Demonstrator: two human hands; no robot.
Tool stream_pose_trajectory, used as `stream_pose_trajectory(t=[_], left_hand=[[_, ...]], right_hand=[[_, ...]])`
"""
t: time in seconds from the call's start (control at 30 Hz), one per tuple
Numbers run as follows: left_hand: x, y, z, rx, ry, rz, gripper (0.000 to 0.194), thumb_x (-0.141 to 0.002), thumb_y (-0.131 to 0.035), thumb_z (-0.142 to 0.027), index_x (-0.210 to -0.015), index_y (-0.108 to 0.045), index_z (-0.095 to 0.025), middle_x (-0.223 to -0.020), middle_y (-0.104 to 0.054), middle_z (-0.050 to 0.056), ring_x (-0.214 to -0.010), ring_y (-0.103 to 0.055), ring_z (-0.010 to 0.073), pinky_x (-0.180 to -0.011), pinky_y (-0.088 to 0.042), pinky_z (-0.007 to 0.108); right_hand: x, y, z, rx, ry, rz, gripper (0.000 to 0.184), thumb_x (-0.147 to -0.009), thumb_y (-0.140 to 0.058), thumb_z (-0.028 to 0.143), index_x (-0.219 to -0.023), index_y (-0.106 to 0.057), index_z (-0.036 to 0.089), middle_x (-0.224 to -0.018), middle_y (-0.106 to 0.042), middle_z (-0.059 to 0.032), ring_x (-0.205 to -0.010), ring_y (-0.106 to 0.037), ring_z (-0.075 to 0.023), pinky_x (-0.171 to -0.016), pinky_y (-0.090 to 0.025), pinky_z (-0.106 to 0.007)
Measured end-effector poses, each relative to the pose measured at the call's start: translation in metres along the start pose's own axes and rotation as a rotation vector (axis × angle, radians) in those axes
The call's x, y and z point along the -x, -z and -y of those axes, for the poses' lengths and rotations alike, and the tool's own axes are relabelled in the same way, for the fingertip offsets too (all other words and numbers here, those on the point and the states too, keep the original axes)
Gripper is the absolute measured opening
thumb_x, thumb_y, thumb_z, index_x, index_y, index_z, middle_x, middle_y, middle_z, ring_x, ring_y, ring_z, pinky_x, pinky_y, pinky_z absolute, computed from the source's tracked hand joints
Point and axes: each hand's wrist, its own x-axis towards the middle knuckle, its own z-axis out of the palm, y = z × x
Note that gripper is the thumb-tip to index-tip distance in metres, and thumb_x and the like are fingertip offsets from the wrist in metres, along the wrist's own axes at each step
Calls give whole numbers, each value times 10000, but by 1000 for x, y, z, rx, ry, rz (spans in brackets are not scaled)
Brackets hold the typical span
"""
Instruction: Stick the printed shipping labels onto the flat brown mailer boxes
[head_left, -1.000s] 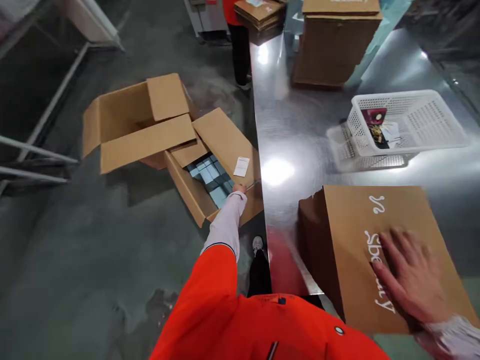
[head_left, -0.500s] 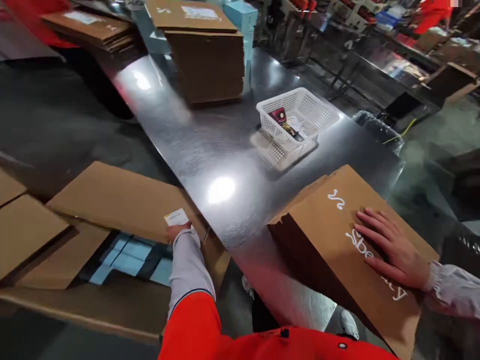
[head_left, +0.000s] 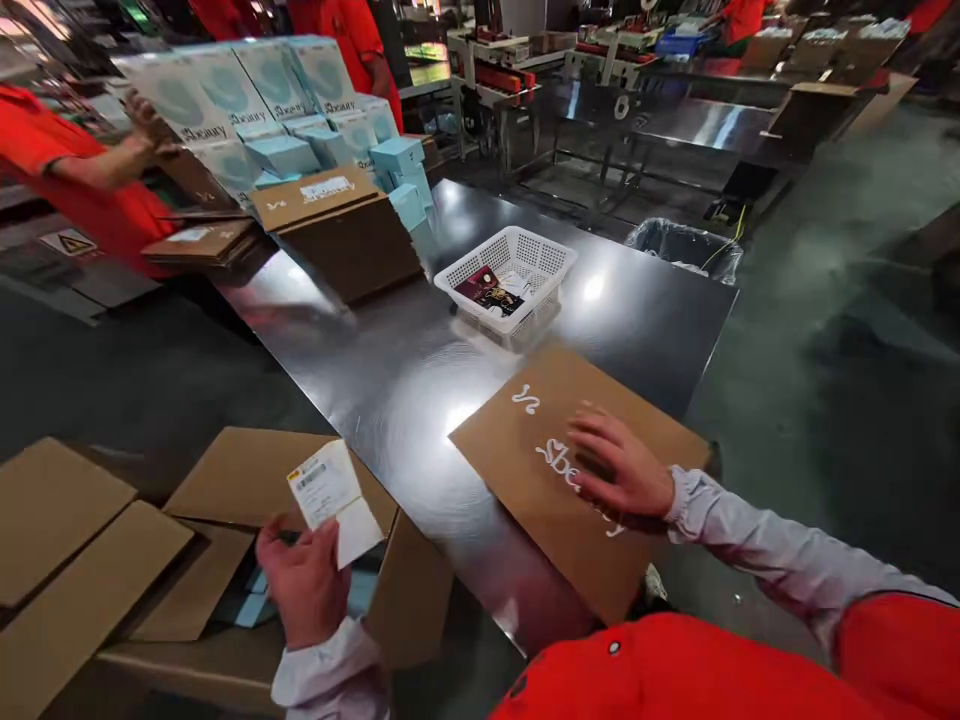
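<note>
Pinched in my left hand (head_left: 307, 575) is a white label slip (head_left: 326, 487) with a barcode, small print and a yellow corner. That hand is over an open cardboard carton (head_left: 255, 470), its flaps spread, with light-blue boxes (head_left: 251, 605) partly visible inside. On the right, my right hand (head_left: 619, 465) is over a flat brown cardboard piece (head_left: 517, 460) with white lettering, its fingers stretched out. Whether the palm touches it I cannot tell. The cardboard lies at the near end of the metal table (head_left: 390, 370).
A white mesh basket (head_left: 510, 270) holds dark printed cards. Behind it are stacked cardboard (head_left: 345, 240) and many light-blue boxes (head_left: 281, 155). A person in red (head_left: 82, 170) is at the left. A lined bin (head_left: 686, 250) stands beyond the table.
My left hand has lifted the slip up off the carton, and its printed side now faces me. The cardboard under my right hand now lies flatter. The view has swung to the right.
</note>
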Motion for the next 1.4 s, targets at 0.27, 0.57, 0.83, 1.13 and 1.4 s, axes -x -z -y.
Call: stream_pose_trajectory(t=[0.27,0.57,0.83,1.13,1.4], left_hand=[[192,-182,-193,-109,-444,466,141,-813,-635,-303,-888,-748,-265,-871,-727,43,-783,-662,217,-743,-536,330],[225,-294,-244,-320,-345,408,131,-727,-741,-337,-755,-681,-224,-803,-630,102,-827,-595,268,-867,-476,378],[188,-306,-250,-831,-517,965,206,-896,-498,-356,-804,-595,-199,-703,-614,32,-661,-589,166,-621,-458,255],[-30,-379,-317,-706,-212,210,274,-902,-462,-216,-1099,-608,-94,-722,-618,74,-724,-642,224,-722,-472,361],[-15,-437,-301,-95,130,308,327,-748,-637,-518,-760,-638,-191,-565,-567,42,-469,-504,176,-450,-426,317]], right_hand=[[60,75,13,-1308,-381,143,615,-720,-716,598,-1183,-633,201,-1172,-684,-86,-1014,-662,-213,-952,-515,-408],[69,151,-60,-1516,-642,24,493,-638,-814,495,-987,-701,166,-1001,-742,-68,-926,-698,-247,-971,-504,-446],[26,149,-146,-1738,-1030,-89,230,-798,-719,369,-887,-653,167,-839,-754,-46,-890,-720,-207,-890,-570,-368],[-56,161,-246,-1602,-909,9,316,-744,-762,360,-982,-656,181,-928,-751,-61,-901,-715,-230,-874,-571,-379],[-173,109,-298,-1223,-288,722,654,-874,-399,703,-1087,-670,148,-999,-723,-89,-909,-680,-196,-864,-530,-350]])
